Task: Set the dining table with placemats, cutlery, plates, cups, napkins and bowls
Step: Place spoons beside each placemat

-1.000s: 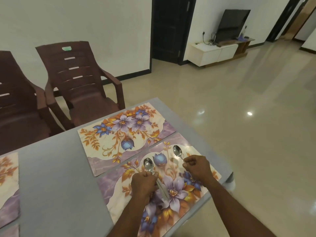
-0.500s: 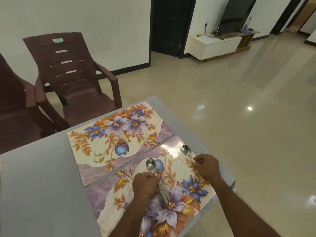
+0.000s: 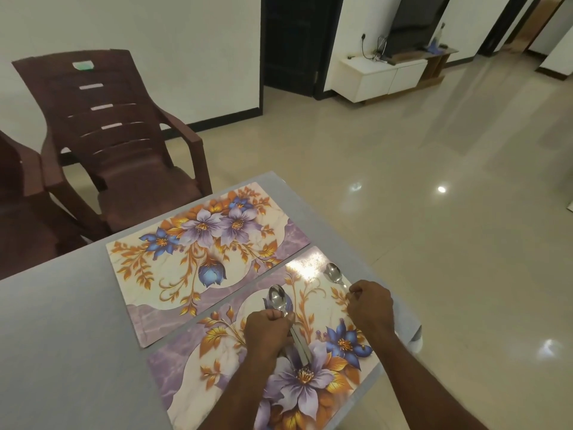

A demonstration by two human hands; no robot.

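- Two spoons are in the hands, low in the frame, over the near placemat (image 3: 313,377).
- The left hand (image 3: 268,332) is curled round a bunch of cutlery (image 3: 297,342); one spoon bowl (image 3: 277,297) sticks out past the knuckles.
- The right hand (image 3: 370,305) pinches the handle of the other spoon (image 3: 333,272), whose bowl sits at the right end of the near placemat, close to the counter (image 3: 62,352) edge.
- That spoon could slip off the counter and drop to the floor (image 3: 434,243), I think, because the edge is just beside it.
- The bunch in the left hand could slide loose and clatter down, since many thin handles are held in one fist.
- A push from a hand might shove the near placemat, which looks smooth and shiny, so it could end up crooked.
- The far placemat (image 3: 204,246) lies flat in the middle of the frame, touching or nearly touching the near one, with nothing on it.
- No plates, cups, napkins or bowls show, so much of the job seems left.
- The counter is grey and plain.
- Brown plastic chairs (image 3: 124,135) stand in the upper left of the frame.
- A dark door (image 3: 291,41) is at the top middle, and a TV (image 3: 415,23) on a white cabinet (image 3: 381,76) is in the upper right.
- The floor is glossy and shows light spots.
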